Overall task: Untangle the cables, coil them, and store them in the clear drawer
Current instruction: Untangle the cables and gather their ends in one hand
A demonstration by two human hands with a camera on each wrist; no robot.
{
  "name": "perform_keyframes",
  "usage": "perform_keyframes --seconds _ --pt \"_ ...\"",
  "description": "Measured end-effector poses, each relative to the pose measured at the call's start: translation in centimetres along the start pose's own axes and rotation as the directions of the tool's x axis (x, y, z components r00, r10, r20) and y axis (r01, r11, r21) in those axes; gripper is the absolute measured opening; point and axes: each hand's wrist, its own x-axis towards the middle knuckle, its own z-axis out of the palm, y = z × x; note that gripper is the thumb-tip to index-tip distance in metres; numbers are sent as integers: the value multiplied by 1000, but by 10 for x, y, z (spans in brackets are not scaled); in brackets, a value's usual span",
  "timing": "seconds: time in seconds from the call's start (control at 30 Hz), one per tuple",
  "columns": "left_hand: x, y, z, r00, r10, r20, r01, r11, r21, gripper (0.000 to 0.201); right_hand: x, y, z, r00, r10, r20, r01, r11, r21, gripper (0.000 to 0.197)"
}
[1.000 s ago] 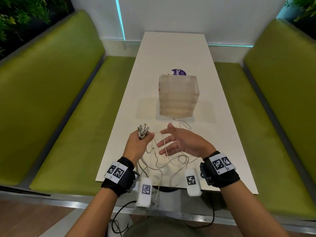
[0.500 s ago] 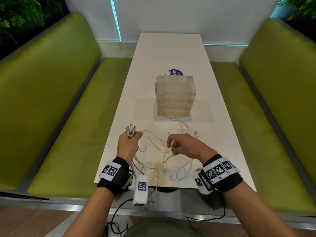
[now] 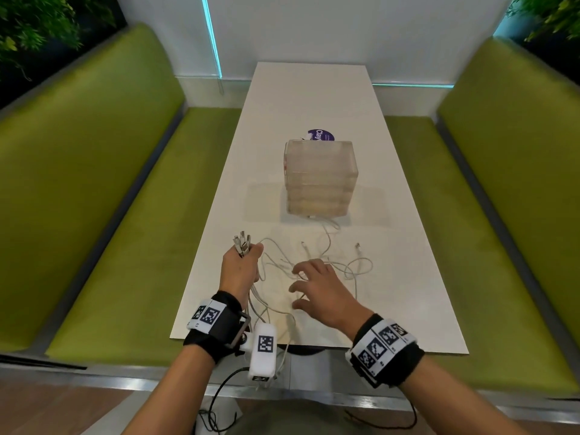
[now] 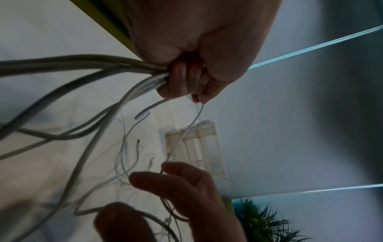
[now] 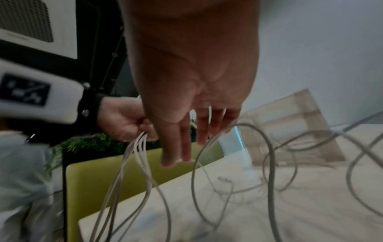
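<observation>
Several white cables [image 3: 329,265] lie tangled on the near end of the white table [image 3: 314,98]. My left hand [image 3: 246,254] grips a bundle of their plug ends, which stick up out of the fist; the strands hang down from it [image 4: 124,68]. My right hand [image 3: 298,287] hovers palm down over the tangle with its fingers spread and straight [image 5: 182,144]. One thin cable [image 4: 186,134] runs from the left hand down to the right fingers [image 4: 172,178]. The clear drawer unit [image 3: 320,177] stands shut in mid-table, beyond both hands.
Green benches [image 3: 94,199] run along both sides of the table. A purple round sticker [image 3: 320,135] lies behind the drawer unit. Loose plug ends [image 3: 357,245] lie to the right of the tangle. Some cable strands hang over the table's near edge [image 3: 282,356].
My right hand, curled round a cable half a second ago, has opened and spread its fingers over the tangle. The left hand keeps its grip on the bundle.
</observation>
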Motion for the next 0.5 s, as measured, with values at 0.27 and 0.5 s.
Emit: perform_keyframes --seconds 0.27,0.5 --pt "0 -2 0 1000 -3 13 3 999 -43 11 -4 6 24 996 91 -2 -85 927 -366 29" --pt "2 -3 -6 1000 -8 7 8 999 -40 25 -3 16 -23 998 9 -67 4 982 188 37"
